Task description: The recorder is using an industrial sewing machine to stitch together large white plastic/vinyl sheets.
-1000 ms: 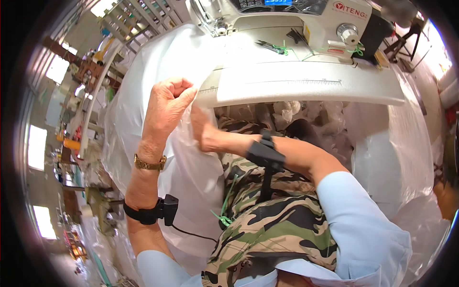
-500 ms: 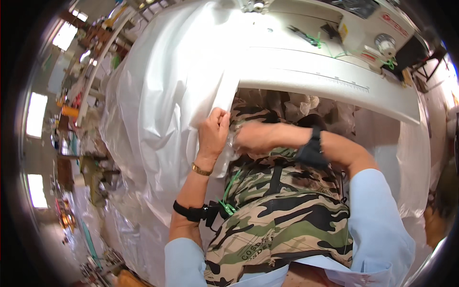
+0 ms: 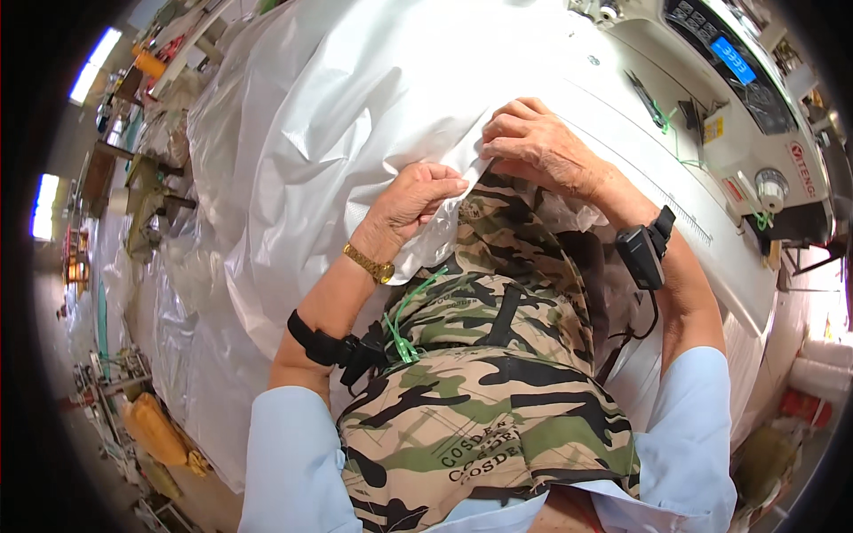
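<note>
A large sheet of white, shiny plastic-like material (image 3: 293, 151) spreads over the sewing machine table and hangs down at the left toward my lap. My left hand (image 3: 418, 197) pinches its near edge between thumb and fingers. A little farther up the same edge, my right hand (image 3: 533, 147) grips the sheet with curled fingers, close to the table's front edge. Between the two hands the edge runs taut and slightly folded. The fingertips of my right hand are partly hidden by the hand itself.
At the upper right stands an industrial sewing machine (image 3: 751, 124) with a lit display. Black thread snips (image 3: 644, 98) with green thread lie on its table. A ruler scale (image 3: 684, 213) runs along the front. My camouflage apron (image 3: 498, 391) covers my lap; orange cloth (image 3: 155, 431) lies lower left.
My right hand has moved up and away from my lap onto the sheet's edge. My left hand has shifted slightly up and keeps its pinch. The whole view has turned.
</note>
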A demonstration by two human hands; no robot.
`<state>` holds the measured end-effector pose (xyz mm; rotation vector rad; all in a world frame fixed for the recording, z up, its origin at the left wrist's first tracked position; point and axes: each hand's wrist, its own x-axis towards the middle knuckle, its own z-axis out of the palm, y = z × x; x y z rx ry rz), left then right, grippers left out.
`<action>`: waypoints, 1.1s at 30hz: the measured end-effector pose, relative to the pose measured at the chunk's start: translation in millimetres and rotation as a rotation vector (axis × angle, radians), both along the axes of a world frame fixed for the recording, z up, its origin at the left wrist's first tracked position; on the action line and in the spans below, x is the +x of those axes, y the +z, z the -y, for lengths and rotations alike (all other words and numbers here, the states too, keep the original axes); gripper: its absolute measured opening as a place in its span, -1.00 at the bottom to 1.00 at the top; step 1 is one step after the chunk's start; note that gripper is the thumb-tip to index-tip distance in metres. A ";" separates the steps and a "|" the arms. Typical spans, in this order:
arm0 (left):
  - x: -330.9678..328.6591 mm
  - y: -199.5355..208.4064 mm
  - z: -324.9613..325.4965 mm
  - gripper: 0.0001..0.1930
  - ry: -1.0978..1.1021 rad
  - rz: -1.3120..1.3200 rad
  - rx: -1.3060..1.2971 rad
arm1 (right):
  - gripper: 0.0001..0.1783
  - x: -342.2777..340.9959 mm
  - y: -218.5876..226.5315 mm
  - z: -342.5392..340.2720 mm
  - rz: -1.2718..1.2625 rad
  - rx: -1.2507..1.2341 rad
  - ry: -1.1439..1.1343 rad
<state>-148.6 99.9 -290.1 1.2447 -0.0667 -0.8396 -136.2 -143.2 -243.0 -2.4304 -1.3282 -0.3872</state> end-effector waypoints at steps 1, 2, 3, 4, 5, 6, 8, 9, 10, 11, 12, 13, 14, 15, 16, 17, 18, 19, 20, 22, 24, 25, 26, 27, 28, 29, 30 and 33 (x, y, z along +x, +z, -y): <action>-0.2 -1.4 -1.5 -0.84 -0.007 -0.013 -0.015 | -0.79 1.2 0.3 -0.7 -0.004 -0.001 0.017; -0.4 -2.5 -3.0 -0.83 -0.015 -0.026 -0.030 | -0.80 2.6 0.6 -1.6 0.005 -0.001 0.029; -0.6 0.2 -2.6 -0.83 -0.003 -0.029 -0.032 | -0.81 3.0 0.5 -1.2 0.014 -0.002 0.038; -0.3 4.2 -2.8 -0.82 -0.034 -0.017 -0.023 | -0.81 3.1 0.3 -1.0 0.011 -0.003 0.049; -1.0 9.1 -2.6 -0.82 -0.064 -0.004 -0.014 | -0.82 2.9 0.4 -1.0 0.007 -0.018 0.053; -3.2 12.4 -0.9 -0.82 -0.055 -0.006 -0.015 | -0.84 3.4 -0.3 -1.1 0.002 -0.032 0.055; -12.7 20.7 6.0 -0.77 -0.008 0.455 0.382 | -0.85 2.9 0.3 -1.3 0.002 -0.040 0.057; -20.7 28.1 10.8 -0.77 -0.001 0.455 0.384 | -0.85 1.1 1.2 -1.6 0.004 -0.047 0.049; -28.6 36.3 18.4 -0.72 0.106 0.918 0.562 | -0.85 -0.2 1.6 0.0 0.004 -0.048 0.050; -35.0 41.2 25.1 -0.65 0.218 1.385 0.731 | -0.86 -1.5 1.7 1.6 0.005 -0.048 0.046; -38.3 40.7 28.1 -0.65 0.226 1.378 0.729 | -0.87 0.1 1.5 0.2 -0.001 -0.056 0.048; -40.8 40.0 30.6 -0.60 0.234 1.384 0.753 | -0.87 0.7 1.7 -1.3 -0.005 -0.064 0.054; -41.5 38.9 32.1 -0.53 0.242 1.390 0.776 | -0.87 0.7 1.8 -2.7 -0.018 -0.063 0.052; -43.2 38.4 33.9 -0.53 0.248 1.389 0.779 | -0.87 -0.9 2.1 -3.1 -0.023 -0.055 0.052; -44.5 37.0 35.3 -0.51 0.259 1.408 0.802 | -0.87 -1.6 2.0 -2.7 -0.022 -0.056 0.058; -45.7 35.6 36.0 -0.48 0.270 1.426 0.825 | -0.88 -2.3 1.6 -1.7 -0.026 -0.059 0.050; -45.4 36.3 35.9 -0.48 0.274 1.424 0.826 | -0.87 -2.6 2.0 -1.1 -0.028 -0.061 0.038; -45.1 37.2 35.7 -0.50 0.269 1.448 0.854 | -0.87 -3.2 2.4 -1.1 -0.029 -0.063 0.041; -46.0 37.2 35.6 -0.51 0.264 1.469 0.882 | -0.87 -4.1 2.9 -1.2 -0.021 -0.055 0.043; -45.5 38.0 35.5 -0.53 0.240 1.386 0.843 | -0.87 -2.9 5.4 -2.3 -0.010 -0.050 0.046; -46.5 41.6 34.8 -0.55 0.214 1.303 0.798 | -0.87 -2.2 7.0 -2.1 -0.074 -0.018 0.031; -49.0 47.3 32.8 -0.58 0.193 1.262 0.743 | -0.87 -0.6 8.1 -1.7 -0.074 -0.021 0.029; -49.9 51.9 31.1 -0.61 0.171 1.221 0.689 | -0.86 1.9 9.7 -1.5 -0.071 0.051 0.031; -49.4 54.1 29.1 -0.61 0.173 1.220 0.687 | -0.86 4.3 11.0 -2.0 -0.068 0.125 0.036; -48.5 55.7 27.4 -0.63 0.204 1.226 0.646 | -0.86 6.4 12.3 -1.0 -0.069 0.122 0.037; -47.6 56.0 26.2 -0.65 0.234 1.230 0.605 | -0.86 8.6 13.4 1.1 -0.079 0.119 0.013; -45.9 52.4 25.0 -0.65 0.236 1.230 0.604 | -0.87 11.1 14.1 2.2 -0.088 0.116 -0.010; -43.7 43.3 24.7 -0.64 0.275 1.380 0.525 | -0.85 17.9 11.8 4.3 -0.125 0.129 -0.016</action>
